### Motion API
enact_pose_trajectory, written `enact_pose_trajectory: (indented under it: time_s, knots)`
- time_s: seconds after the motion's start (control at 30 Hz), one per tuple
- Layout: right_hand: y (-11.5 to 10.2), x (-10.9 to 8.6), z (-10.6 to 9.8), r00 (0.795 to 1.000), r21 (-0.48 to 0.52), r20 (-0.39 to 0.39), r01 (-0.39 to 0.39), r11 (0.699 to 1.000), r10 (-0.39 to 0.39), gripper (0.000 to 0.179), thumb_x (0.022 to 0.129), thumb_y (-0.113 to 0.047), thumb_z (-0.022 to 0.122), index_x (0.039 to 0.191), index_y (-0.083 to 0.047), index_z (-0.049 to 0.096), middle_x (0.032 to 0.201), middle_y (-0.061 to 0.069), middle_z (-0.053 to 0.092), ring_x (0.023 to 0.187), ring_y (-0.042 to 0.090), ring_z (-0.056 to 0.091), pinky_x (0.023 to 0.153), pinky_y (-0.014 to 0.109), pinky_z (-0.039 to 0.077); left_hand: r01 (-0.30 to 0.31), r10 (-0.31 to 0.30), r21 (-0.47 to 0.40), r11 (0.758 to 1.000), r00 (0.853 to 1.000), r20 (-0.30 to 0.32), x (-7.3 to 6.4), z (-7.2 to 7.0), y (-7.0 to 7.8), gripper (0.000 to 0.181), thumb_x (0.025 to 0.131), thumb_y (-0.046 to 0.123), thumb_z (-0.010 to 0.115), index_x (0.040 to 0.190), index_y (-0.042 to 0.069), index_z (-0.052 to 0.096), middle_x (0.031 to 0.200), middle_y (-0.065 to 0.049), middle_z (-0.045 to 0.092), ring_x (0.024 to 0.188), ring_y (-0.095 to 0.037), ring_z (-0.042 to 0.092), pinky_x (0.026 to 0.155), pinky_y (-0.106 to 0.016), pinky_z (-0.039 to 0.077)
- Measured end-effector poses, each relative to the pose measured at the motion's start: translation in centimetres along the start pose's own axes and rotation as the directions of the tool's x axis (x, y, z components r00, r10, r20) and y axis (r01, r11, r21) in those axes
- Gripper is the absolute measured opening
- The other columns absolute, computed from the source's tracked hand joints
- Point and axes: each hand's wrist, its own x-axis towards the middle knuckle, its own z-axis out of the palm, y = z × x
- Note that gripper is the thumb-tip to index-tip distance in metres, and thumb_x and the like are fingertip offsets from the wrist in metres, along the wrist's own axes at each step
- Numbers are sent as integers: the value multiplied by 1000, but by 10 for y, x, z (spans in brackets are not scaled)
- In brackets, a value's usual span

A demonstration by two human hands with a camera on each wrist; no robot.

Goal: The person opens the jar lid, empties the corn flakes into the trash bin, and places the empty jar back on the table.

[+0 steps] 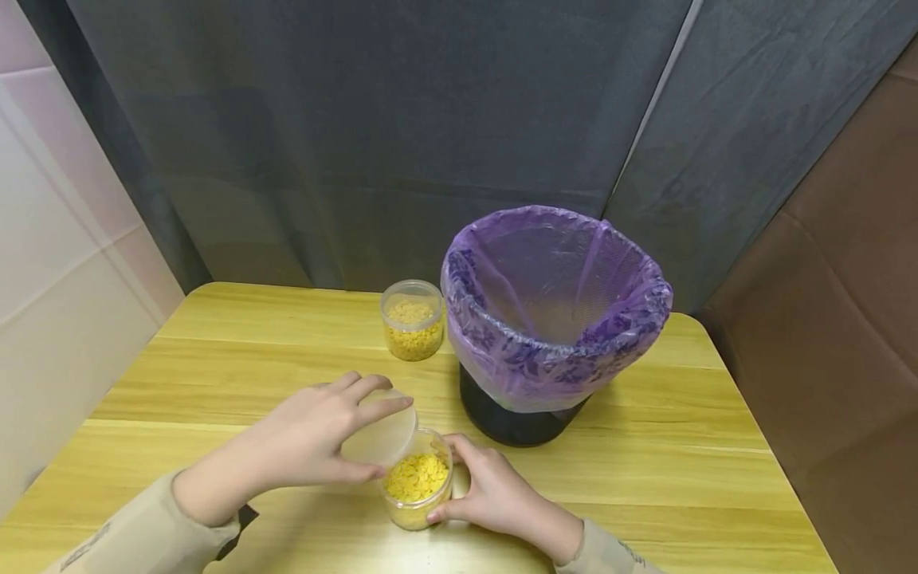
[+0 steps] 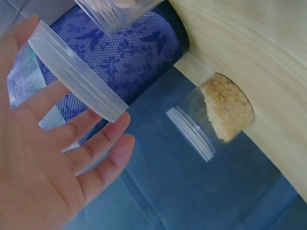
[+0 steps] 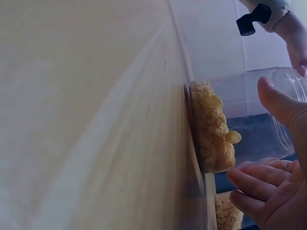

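Lid (image 1: 380, 434), round, translucent white plastic — thumb and fingertips of left hand (image 1: 315, 434) clamped on its rim, close over the left edge of a clear cylindrical plastic jar (image 1: 410, 516); contact unclear. Right hand (image 1: 495, 486) grips jar upright on the yellowish wooden table (image 1: 660, 470). Head view shows the yellow flakes (image 1: 416, 478) from above; right wrist view adds depth — only the lower part filled. Left wrist view alone gives lid edge-on.
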Motion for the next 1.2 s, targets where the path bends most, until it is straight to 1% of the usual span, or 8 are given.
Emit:
enact_pose_trajectory:
  time_s: [0.2, 0.5, 0.67, 0.9, 1.07, 1.2]
  knots:
    - [1, 0, 0, 1000, -8, -4, -2, 1000, 2, 83, 65, -46, 86, 131, -13, 49, 119, -1, 63, 108, 12, 58, 95, 33, 45, 61, -61, 2, 998, 998, -6, -6, -3, -5, 69, 73, 49, 75, 132, 18, 58, 124, -12, 56, 102, -28, 58, 67, -43, 54]
    - [0, 0, 1, 1000, -6, -10, -24, 1000, 24, 85, 63, -45, 87, 133, -14, 49, 119, -2, 63, 110, 13, 57, 96, 35, 43, 139, -139, -12, 990, 990, -32, -20, 1, -17, 70, 73, 47, 76, 132, 16, 58, 124, -14, 56, 104, -32, 58, 71, -48, 53]
    - [1, 0, 1, 1000, -13, -9, -27, 1000, 27, 85, 63, -45, 87, 133, -15, 49, 120, -2, 63, 110, 13, 57, 96, 35, 43, 192, -193, -19, 981, 980, -39, -28, 4, -22, 69, 73, 46, 76, 132, 16, 58, 124, -13, 56, 104, -32, 58, 66, -47, 54]
    - [0, 0, 1, 999, -15, -5, -36, 999, 36, 85, 65, -48, 85, 133, -13, 49, 123, -1, 61, 112, 13, 56, 97, 35, 43, 263, -265, -50, 963, 964, -35, -37, 10, -31, 67, 74, 45, 77, 133, 17, 58, 125, -12, 55, 105, -34, 57, 58, -45, 53]
    - [-1, -1, 1, 999, -9, -8, -31, 999, 31, 86, 64, -46, 86, 133, -12, 49, 123, -1, 62, 112, 13, 56, 98, 35, 42, 304, -306, -59, 951, 952, -27, -46, 12, -39, 67, 75, 44, 77, 133, 16, 57, 125, -12, 54, 106, -34, 56, 60, -48, 52]
    - [-1, -1, 1, 999, 0, -6, -39, 999, 39, 86, 64, -44, 87, 134, -12, 49, 122, -1, 62, 113, 13, 56, 99, 36, 41, 337, -338, -65, 939, 941, -12, -52, 17, -44, 66, 76, 46, 76, 133, 17, 57, 124, -10, 54, 105, -33, 56, 57, -47, 51]
